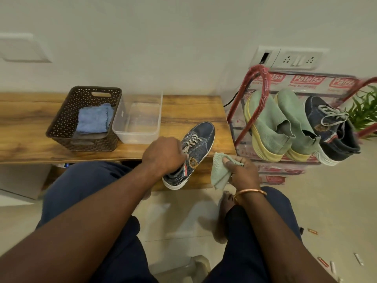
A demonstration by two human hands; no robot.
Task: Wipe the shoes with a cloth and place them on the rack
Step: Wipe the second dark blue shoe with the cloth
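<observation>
One sneaker [199, 144] left to wipe
Our left hand [163, 154] clasps this perforated denim shoe by its laces at the wooden bench [214, 111] edge; we should steady it, sweeping the soft green cloth [219, 172], pinched in our right hand [242, 170], along the smooth white sole, before the red rack [263, 78].

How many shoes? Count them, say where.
4. On the rack: a green shoe, a second green shoe, a blue shoe. On the bench: another blue shoe, in the left hand. More may be hidden.
</observation>
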